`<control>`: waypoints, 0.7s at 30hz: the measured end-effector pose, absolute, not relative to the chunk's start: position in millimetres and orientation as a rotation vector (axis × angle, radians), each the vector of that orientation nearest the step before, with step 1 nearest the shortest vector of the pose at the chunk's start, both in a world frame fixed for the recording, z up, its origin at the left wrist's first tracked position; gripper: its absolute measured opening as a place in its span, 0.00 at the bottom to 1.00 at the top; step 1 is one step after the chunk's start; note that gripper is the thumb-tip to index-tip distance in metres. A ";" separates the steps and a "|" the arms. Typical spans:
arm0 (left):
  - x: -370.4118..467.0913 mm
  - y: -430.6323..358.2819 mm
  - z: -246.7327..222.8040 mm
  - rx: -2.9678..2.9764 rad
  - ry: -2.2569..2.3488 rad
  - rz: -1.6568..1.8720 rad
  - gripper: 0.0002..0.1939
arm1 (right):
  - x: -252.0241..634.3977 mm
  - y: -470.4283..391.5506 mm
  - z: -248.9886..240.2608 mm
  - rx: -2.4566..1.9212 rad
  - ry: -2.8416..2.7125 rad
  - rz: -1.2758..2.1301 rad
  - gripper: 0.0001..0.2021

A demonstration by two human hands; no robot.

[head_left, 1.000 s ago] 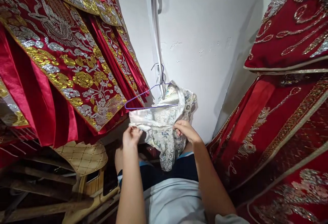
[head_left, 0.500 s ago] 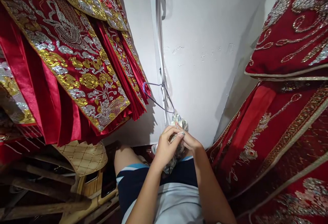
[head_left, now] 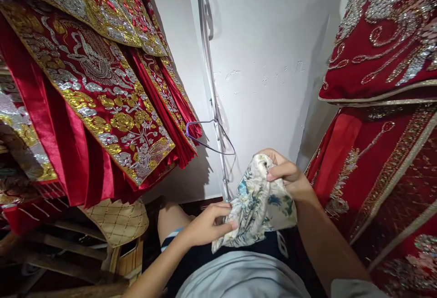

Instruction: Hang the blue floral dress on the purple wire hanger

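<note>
A crumpled piece of floral cloth [head_left: 252,207], cream with blue and green leaves, is stretched between my two hands above my lap. My left hand [head_left: 210,225] pinches its left edge between thumb and fingers. At the upper right end, my right hand [head_left: 283,170] grips a gathered part of it, thumb on top. A garment's full shape cannot be made out in the folds. Just beyond the cloth, a thin purple wire hanger [head_left: 210,147] hangs apart from it on a metal rail [head_left: 205,52] along the wall.
Red embroidered garments with gold and silver sequins [head_left: 112,93] hang at the left. More beaded red garments [head_left: 375,75] hang close on the right. A wooden chair with a quilted beige seat [head_left: 119,220] stands at lower left. A white wall [head_left: 259,29] is in front.
My hands have moved apart, and the cloth, bunched between them before, is now spread out and lifted toward me. My right hand has moved to the right. The view has shifted slightly.
</note>
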State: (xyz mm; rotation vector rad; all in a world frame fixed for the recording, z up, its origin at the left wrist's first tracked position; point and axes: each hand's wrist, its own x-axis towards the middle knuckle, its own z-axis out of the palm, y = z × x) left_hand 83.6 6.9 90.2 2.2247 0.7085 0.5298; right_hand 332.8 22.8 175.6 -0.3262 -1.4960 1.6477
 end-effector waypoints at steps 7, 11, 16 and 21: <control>51.1 -9.2 161.3 2.036 1.059 1.083 0.17 | 342.1 91.5 189.9 -0.865 -1.718 0.569 0.09; 33.9 -22.0 221.6 1.866 1.034 1.131 0.13 | 317.4 138.5 151.1 -0.811 -1.622 0.851 0.18; 38.5 -28.1 273.3 1.630 0.964 1.120 0.13 | 264.2 155.1 118.7 -0.739 -1.619 1.196 0.17; 33.7 -0.4 314.1 2.046 1.064 1.563 0.10 | 286.0 153.1 121.0 -0.848 -1.392 1.018 0.16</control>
